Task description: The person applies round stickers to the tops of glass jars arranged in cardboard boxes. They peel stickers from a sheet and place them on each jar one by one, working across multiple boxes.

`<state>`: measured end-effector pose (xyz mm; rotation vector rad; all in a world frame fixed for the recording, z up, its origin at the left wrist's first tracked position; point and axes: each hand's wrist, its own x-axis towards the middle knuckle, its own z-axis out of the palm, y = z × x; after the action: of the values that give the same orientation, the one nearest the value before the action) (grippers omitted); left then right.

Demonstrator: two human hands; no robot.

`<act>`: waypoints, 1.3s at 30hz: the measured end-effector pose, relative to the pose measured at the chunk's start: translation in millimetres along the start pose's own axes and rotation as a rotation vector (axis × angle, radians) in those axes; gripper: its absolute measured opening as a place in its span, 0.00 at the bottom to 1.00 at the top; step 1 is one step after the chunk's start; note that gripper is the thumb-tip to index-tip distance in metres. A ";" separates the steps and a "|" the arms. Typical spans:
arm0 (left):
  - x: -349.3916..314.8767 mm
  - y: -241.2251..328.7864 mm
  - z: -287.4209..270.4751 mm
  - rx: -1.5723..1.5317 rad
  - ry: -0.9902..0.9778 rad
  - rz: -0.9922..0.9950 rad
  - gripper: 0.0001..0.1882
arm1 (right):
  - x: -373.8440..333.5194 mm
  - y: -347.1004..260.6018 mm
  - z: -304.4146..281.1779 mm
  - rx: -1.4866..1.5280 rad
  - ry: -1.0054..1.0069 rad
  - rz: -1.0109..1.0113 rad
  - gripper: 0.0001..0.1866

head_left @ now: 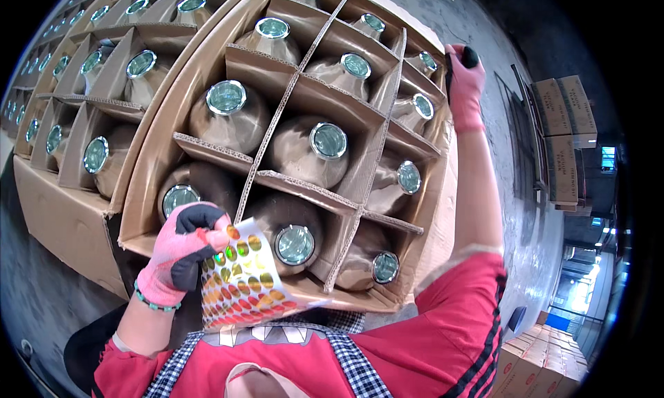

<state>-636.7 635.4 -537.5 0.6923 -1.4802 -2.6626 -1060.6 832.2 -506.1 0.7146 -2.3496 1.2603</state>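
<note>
My left hand [187, 249], in a pink glove with dark fingertips, pinches the upper left edge of a sheet of round gold and red foil stickers [242, 280]. The sheet hangs over the near side of an open cardboard carton [149, 183]. Silvered glass flask liners [304, 145] stand in the carton, one per cardboard compartment, their clear mouths up. At the carton's far right edge is my right hand [465, 80], gloved alike, arm stretched out. Its fingers are curled close to a flask liner [425, 62]; whatever they hold is hidden.
Cardboard dividers [290, 97] rise between the liners. Another carton [62, 211] of liners adjoins on the left, with more beyond it. Closed cartons [564, 114] are stacked at the right across the grey floor [508, 190], and another stack [543, 363] stands at the lower right.
</note>
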 end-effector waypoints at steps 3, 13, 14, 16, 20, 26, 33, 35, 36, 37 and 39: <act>-3.5 3.0 3.0 0.058 0.054 0.042 0.07 | -103.8 -125.2 -24.4 0.474 -0.428 0.197 0.13; -17.4 51.7 44.8 0.291 -0.223 0.035 0.09 | -236.7 -238.3 -60.4 0.749 -0.584 0.477 0.10; -23.4 59.3 44.3 0.416 -0.250 0.088 0.09 | -244.7 -243.8 -63.7 0.742 -0.488 0.422 0.11; -35.5 76.5 45.4 0.562 -0.297 0.139 0.09 | -255.1 -255.2 -68.6 0.712 -0.395 0.376 0.13; -44.1 72.7 28.9 0.479 -0.359 0.236 0.05 | -264.4 -273.3 -56.8 0.578 -0.319 0.192 0.17; -37.6 59.8 -15.3 0.309 -0.452 0.262 0.05 | -253.7 -306.5 -33.5 0.073 -0.492 -0.147 0.12; -32.0 72.6 -28.4 0.337 -0.509 0.180 0.05 | -240.5 -324.7 -19.7 -0.072 -0.563 -0.268 0.12; -30.2 73.2 -29.2 0.266 -0.484 0.108 0.06 | -236.6 -326.0 -14.9 -0.138 -0.566 -0.302 0.12; -29.2 76.6 -29.7 0.285 -0.464 0.082 0.06 | -234.6 -323.9 -12.6 -0.136 -0.585 -0.294 0.12; -27.5 78.0 -30.0 0.304 -0.443 0.056 0.06 | -233.1 -322.1 -11.0 -0.135 -0.603 -0.286 0.12; -21.4 74.0 -31.1 0.314 -0.452 0.094 0.06 | -230.8 -319.7 -8.6 -0.154 -0.630 -0.297 0.11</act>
<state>-619.8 574.5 -483.6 0.0065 -2.0032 -2.6548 -685.2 748.5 -418.6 1.5151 -2.6273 0.7866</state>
